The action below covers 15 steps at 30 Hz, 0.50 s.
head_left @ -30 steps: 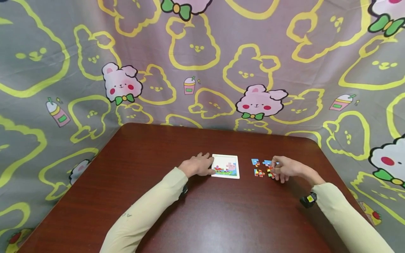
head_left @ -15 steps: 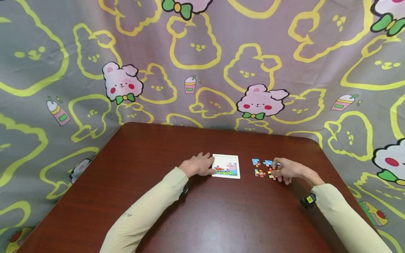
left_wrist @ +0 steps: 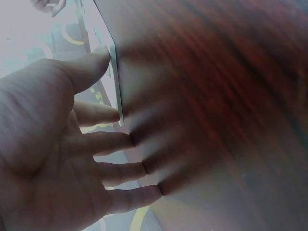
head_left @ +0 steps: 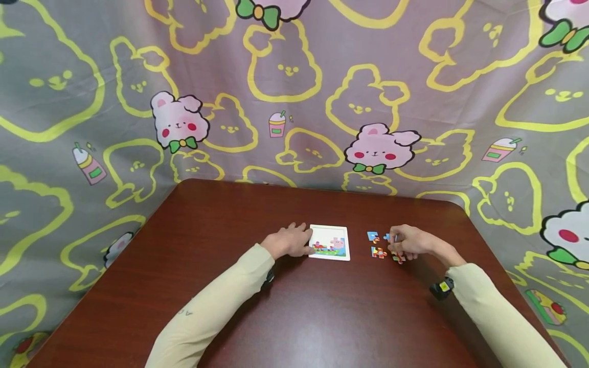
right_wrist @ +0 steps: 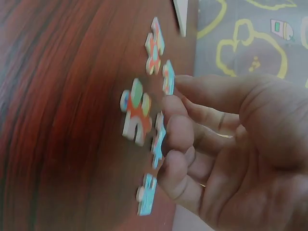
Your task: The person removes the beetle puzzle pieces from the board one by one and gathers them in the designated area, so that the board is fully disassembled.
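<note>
Right hand [head_left: 407, 242] has moved slightly leftward and farther out across the tabletop [head_left: 285, 301] over the last half second, and the orange-and-green jigsaw piece [right_wrist: 138, 115] seems to have slid a little toward the person; left hand [head_left: 293, 241] stays at the left edge of the jigsaw tray [head_left: 324, 234], fingers spread and nearly straight, gripping nothing, thumb on the rim; it appears to be steadying the tray, which lies flat in the middle of the work; the puzzle looks under half done, with picture along the bottom and partway up the right side, including a pig's face, while the top and upper left show bare white; about five loose pieces lie right of the tray, among them a blue piece [right_wrist: 158, 140] by the right fingertips, a blue-and-white piece [right_wrist: 147, 195] and an orange piece [right_wrist: 153, 53]; the right fingers are bent, thumb near them, and whether they have hold of any piece I cannot tell; fitting the loose pieces into the white area appears to be what is left
</note>
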Available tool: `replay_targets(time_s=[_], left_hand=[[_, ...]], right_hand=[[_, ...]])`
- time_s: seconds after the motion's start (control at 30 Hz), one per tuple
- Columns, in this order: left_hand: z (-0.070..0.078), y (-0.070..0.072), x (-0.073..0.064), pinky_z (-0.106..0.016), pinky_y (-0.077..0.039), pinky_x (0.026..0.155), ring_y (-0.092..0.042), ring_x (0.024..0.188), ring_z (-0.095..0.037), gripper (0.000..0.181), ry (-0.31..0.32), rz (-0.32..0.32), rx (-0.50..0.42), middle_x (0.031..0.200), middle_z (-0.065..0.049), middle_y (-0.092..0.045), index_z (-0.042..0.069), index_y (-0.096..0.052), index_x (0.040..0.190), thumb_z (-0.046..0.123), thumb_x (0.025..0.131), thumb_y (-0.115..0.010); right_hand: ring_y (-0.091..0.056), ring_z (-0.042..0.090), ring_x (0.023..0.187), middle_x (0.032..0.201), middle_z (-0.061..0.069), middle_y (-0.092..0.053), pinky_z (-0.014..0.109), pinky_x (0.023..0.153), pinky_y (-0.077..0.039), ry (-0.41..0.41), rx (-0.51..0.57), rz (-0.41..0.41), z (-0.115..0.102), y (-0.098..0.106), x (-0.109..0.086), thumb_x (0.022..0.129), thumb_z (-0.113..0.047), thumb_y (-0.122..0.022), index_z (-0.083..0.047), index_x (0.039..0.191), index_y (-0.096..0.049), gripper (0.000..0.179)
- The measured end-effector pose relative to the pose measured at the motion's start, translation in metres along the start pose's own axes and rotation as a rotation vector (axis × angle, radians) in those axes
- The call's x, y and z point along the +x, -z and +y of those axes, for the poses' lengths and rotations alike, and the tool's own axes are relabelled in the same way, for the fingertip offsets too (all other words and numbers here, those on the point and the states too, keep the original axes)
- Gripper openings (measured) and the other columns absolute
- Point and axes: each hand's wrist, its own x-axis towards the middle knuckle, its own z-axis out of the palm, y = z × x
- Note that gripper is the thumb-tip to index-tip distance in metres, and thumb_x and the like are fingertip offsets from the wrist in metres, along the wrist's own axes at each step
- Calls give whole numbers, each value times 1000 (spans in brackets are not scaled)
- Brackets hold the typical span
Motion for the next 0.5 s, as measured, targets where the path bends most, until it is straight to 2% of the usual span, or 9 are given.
replay_targets(time_s=[0.1,0.2,0.37,0.5], left_hand=[[0,0,0,-54,-32,116,-24,148,-41,67,-2,1,9,162,-15,-27,15,-35,153,51,98,-51],[-1,0,0,-54,-32,116,-24,148,-41,67,-4,2,8,162,-15,-27,15,-35,153,51,98,-51],[-1,0,0,-54,-31,116,-23,149,-40,67,1,-2,5,162,-15,-26,15,-34,153,51,99,-51],[-1,-1,0,-55,-31,116,-23,149,-41,67,-2,0,7,162,-15,-26,15,-34,153,51,99,-51]], right_hand=[[-58,19,47,63,10,-61,33,44,-49,13,-11,27,-5,-2,4,97,-15,-62,-6,91,-56,12],[-57,21,48,67,10,-59,36,45,-50,30,21,50,-11,-6,10,96,-14,-63,-5,93,-56,12],[-56,22,52,75,9,-59,31,44,-46,61,54,91,-24,-11,18,95,-13,-63,-5,99,-56,12],[-59,23,55,77,11,-62,30,46,-46,78,28,108,-32,-17,24,95,-15,-63,-6,102,-56,14]])
